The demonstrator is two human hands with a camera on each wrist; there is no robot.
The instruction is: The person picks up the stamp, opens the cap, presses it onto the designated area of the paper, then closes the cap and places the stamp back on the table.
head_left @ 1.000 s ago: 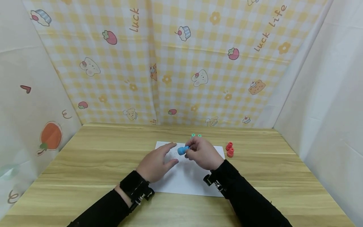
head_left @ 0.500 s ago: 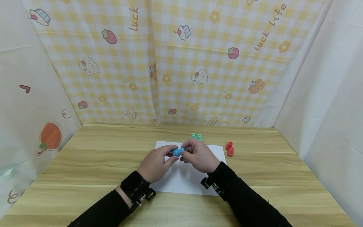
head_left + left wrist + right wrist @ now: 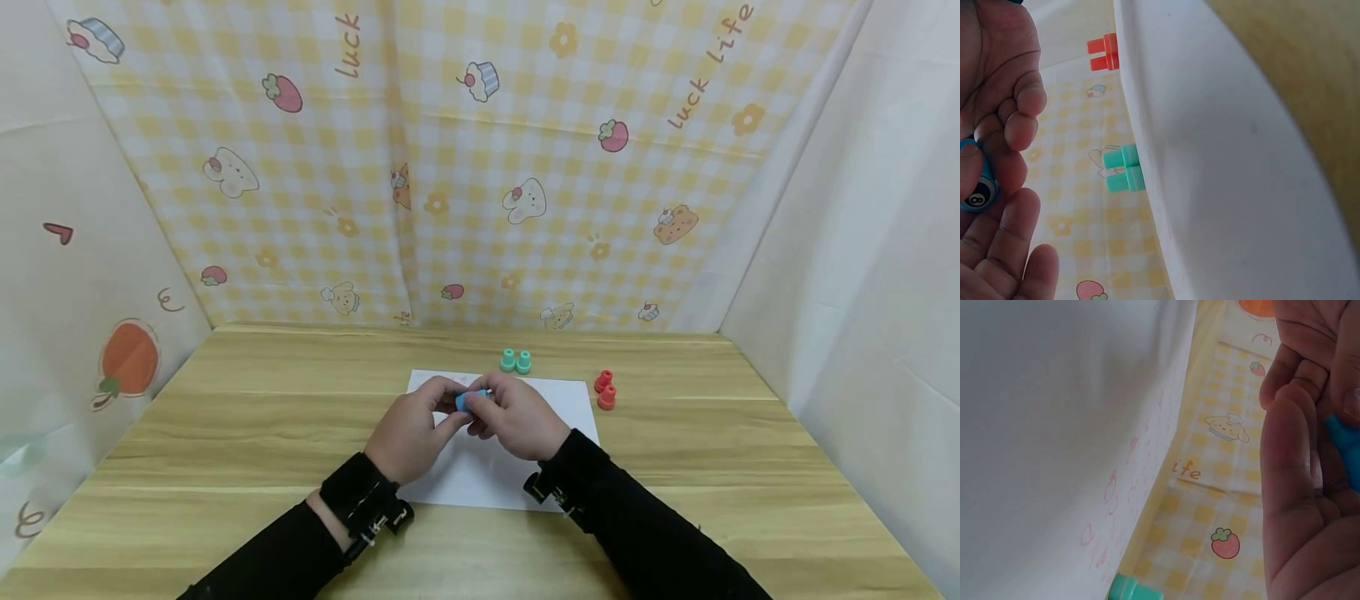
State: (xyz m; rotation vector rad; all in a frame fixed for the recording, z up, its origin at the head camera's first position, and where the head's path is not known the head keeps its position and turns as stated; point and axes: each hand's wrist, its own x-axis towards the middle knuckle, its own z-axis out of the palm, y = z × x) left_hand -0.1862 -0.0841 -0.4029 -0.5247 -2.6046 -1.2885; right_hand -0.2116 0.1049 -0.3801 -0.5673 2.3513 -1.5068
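Observation:
Over the white paper [image 3: 480,479], both hands meet around a small blue stamp [image 3: 462,403]. Thumb and index finger of the left hand [image 3: 405,433] pinch its left end, while the right hand [image 3: 521,421] grips the other end. Fingers cover most of the stamp in the head view. Its round end face, with a black 8-ball picture [image 3: 977,197], shows between the fingers in the left wrist view. In the right wrist view only a blue patch of the stamp [image 3: 1349,450] appears beside the thumb.
Two green stamps [image 3: 516,362] stand just behind the paper's far edge. Two red stamps [image 3: 606,392] are to the right of the paper. Faint red prints [image 3: 1110,490] mark the far part of the sheet. A checked cloth [image 3: 480,208] hangs behind the wooden table [image 3: 712,467].
The right hand has carried the blue stamp left to the left hand, whose fingers have closed on its left end. The right fingers now cover more of it.

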